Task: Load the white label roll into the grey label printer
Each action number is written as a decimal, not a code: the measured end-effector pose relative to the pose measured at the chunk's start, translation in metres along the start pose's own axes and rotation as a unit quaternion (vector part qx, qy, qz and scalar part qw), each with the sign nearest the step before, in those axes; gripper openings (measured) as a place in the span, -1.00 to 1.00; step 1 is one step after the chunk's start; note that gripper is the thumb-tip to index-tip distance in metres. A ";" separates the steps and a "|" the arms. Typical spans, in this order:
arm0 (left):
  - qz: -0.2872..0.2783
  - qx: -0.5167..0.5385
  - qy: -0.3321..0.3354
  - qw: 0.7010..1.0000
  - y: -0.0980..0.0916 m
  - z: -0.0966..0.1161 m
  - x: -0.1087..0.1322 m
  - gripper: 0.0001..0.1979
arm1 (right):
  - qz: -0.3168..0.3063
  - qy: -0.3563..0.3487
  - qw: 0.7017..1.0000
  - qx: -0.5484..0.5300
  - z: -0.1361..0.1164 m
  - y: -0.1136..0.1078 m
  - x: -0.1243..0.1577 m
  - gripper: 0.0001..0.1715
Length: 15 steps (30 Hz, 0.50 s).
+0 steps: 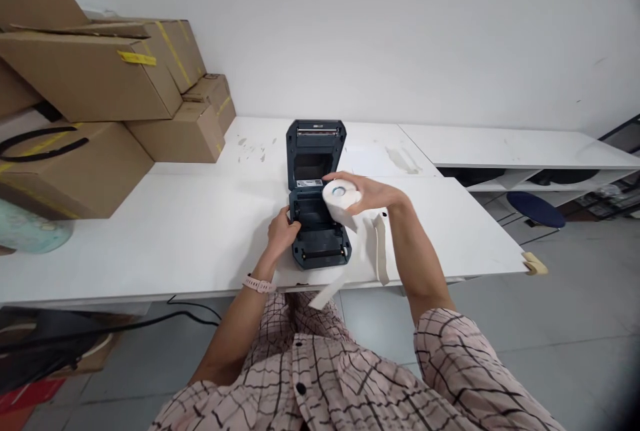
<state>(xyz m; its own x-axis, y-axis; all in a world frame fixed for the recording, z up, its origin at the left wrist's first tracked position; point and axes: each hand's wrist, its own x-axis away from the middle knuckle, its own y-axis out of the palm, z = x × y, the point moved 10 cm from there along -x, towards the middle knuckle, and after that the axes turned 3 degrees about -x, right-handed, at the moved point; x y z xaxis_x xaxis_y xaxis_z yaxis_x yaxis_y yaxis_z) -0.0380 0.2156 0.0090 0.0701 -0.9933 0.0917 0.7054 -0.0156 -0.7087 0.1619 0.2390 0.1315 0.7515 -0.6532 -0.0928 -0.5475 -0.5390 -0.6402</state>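
A dark label printer (320, 244) stands on the white table with its lid (316, 141) raised and its inside showing. My left hand (284, 229) grips the printer's left side, thumb over the rim. Over the printer's right side, my right hand (367, 192) holds a white label roll (336, 199) by its outer side, the bluish core facing up. A loose white strip (327, 294) hangs down past the table's front edge and appears to come from the roll. Under my right forearm, a folded beige paper strip (381, 254) lies on the table.
Cardboard boxes (100, 77) are stacked at the left of the white table (200, 244). A greenish wrapped object (35, 227) lies before them. Yellowish padding (535, 264) covers the right front corner. A blue stool (536, 209) stands beyond; a black cable (165, 317) runs below.
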 end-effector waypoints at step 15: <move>0.013 0.037 0.005 0.999 0.004 -0.008 -0.006 -0.33 | 0.339 0.257 0.892 -0.155 0.200 -0.041 0.073 0.10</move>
<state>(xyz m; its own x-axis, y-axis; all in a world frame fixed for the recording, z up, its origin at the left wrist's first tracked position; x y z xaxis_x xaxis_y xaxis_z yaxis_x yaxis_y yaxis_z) -0.0417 0.2206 0.0001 0.0816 -0.9944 0.0672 0.7533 0.0173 -0.6574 0.3131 0.3199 -0.0015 -0.0141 -0.9993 0.0342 -0.9473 0.0024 -0.3202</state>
